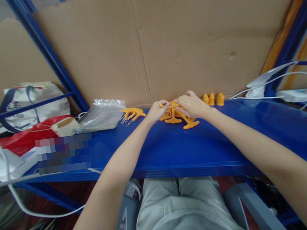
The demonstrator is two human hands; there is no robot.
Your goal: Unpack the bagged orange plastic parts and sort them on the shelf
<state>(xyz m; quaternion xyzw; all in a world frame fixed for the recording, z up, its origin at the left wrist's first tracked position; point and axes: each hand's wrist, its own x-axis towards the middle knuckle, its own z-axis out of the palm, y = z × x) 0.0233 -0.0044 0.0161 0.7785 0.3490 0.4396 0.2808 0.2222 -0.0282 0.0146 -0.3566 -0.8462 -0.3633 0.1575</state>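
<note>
A pile of orange T-shaped corkscrew handles (173, 120) lies on the blue shelf, between and under my hands. My left hand (158, 110) is at the pile's left side, its fingers closed on an orange corkscrew handle. From the right, my right hand (191, 104) reaches over the pile with curled fingers and thumb on the orange pieces; which piece it grips is partly hidden. One T-shaped handle (191, 124) lies at the pile's front right. Left of my hands is a group of orange corkscrews (134, 113) with metal spirals showing. Several orange caps (212, 99) stand to the right.
The blue shelf (170, 154) has a cardboard sheet (188, 35) behind it. Clear plastic bags (102, 114), a red bag (34, 134) and a white tote (39, 107) lie left. White cables (303, 72) and a white box (295, 95) are right. Blue posts frame both sides.
</note>
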